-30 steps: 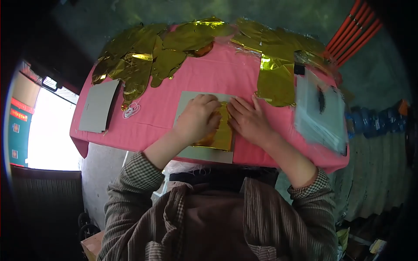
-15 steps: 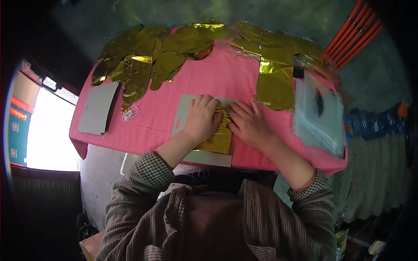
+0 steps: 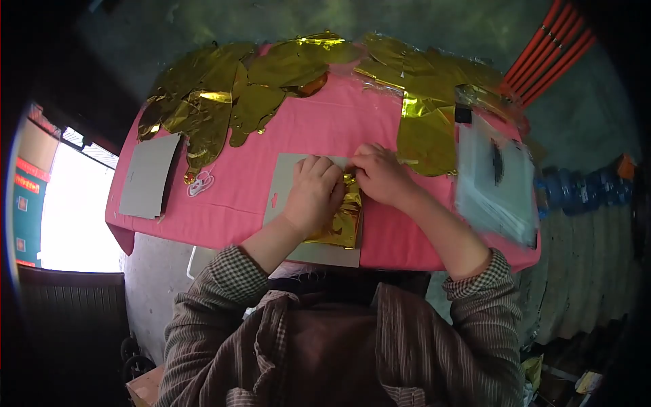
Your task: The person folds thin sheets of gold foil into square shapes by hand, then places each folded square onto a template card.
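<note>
A folded gold foil sheet (image 3: 344,220) lies on a grey card (image 3: 281,180) with a small red-rimmed cutout at its left side. My left hand (image 3: 313,193) rests over the foil's left part, its fingers curled and closed on it. My right hand (image 3: 381,175) pinches the foil's upper right corner near the card's top edge. Both sets of fingertips are partly hidden, and the foil between them looks crinkled.
Flat gold foil balloons (image 3: 271,74) lie along the back of the pink-covered table (image 3: 325,112), with more foil (image 3: 427,129) at right. Grey cards (image 3: 150,176) and white string (image 3: 201,183) are at left. Clear plastic bags (image 3: 495,183) lie at right.
My right hand has moved up towards the card's top edge, its fingers going from stretched over the foil to a pinch. My left fingers have curled in more.
</note>
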`<action>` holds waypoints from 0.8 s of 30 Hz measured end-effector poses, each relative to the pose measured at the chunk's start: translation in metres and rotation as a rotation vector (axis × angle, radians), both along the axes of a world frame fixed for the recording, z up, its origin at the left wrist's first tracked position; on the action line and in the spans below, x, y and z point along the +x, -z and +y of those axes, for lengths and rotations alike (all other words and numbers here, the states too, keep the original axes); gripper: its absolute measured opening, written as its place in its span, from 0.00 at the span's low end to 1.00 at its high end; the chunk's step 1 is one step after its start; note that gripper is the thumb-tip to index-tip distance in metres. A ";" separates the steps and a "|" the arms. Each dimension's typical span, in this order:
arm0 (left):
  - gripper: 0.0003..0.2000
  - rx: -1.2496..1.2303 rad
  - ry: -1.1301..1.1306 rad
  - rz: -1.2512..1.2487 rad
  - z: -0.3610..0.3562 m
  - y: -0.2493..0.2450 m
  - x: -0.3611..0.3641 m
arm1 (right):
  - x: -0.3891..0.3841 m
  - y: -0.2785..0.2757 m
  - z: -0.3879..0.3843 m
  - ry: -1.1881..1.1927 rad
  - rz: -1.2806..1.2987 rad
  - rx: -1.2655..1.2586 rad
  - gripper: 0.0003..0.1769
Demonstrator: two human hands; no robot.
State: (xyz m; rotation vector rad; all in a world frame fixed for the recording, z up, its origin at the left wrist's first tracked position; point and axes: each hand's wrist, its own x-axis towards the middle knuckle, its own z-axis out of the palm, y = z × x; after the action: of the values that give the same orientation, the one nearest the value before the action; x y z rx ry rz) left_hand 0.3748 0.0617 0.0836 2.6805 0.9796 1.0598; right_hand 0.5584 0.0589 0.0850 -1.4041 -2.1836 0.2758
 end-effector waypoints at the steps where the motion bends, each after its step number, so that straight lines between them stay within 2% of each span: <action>1: 0.09 0.012 0.002 -0.002 0.000 0.000 0.000 | 0.000 0.001 0.003 -0.016 0.049 -0.042 0.06; 3: 0.09 0.015 -0.003 -0.004 0.000 0.001 0.000 | 0.000 0.002 0.005 -0.031 0.096 -0.085 0.07; 5: 0.08 0.017 -0.007 -0.004 0.000 0.001 0.001 | -0.002 -0.009 0.003 0.122 0.224 -0.305 0.08; 6: 0.09 0.021 -0.010 -0.007 0.000 0.001 0.001 | -0.001 -0.013 0.004 0.122 0.224 -0.307 0.08; 8: 0.09 0.022 -0.011 -0.009 -0.001 0.001 0.001 | 0.002 -0.019 0.010 0.131 0.165 -0.499 0.09; 11: 0.09 0.024 -0.007 -0.002 -0.001 0.001 0.001 | 0.004 -0.020 0.018 0.101 0.187 -0.590 0.11; 14: 0.05 0.019 -0.019 0.020 -0.001 -0.002 0.001 | 0.003 -0.027 0.022 0.117 0.226 -0.718 0.10; 20: 0.05 0.011 -0.019 0.020 -0.002 -0.002 0.000 | 0.008 -0.018 0.027 0.098 0.454 -0.829 0.08; 24: 0.05 0.002 -0.014 0.025 -0.003 -0.003 0.000 | 0.007 -0.017 0.026 0.100 0.447 -0.848 0.07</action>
State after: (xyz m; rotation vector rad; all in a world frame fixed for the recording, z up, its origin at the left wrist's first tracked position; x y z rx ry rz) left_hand 0.3749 0.0592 0.0865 2.6984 1.0032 1.0328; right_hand 0.5656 0.0853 0.1023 -1.6318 -1.6566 1.4499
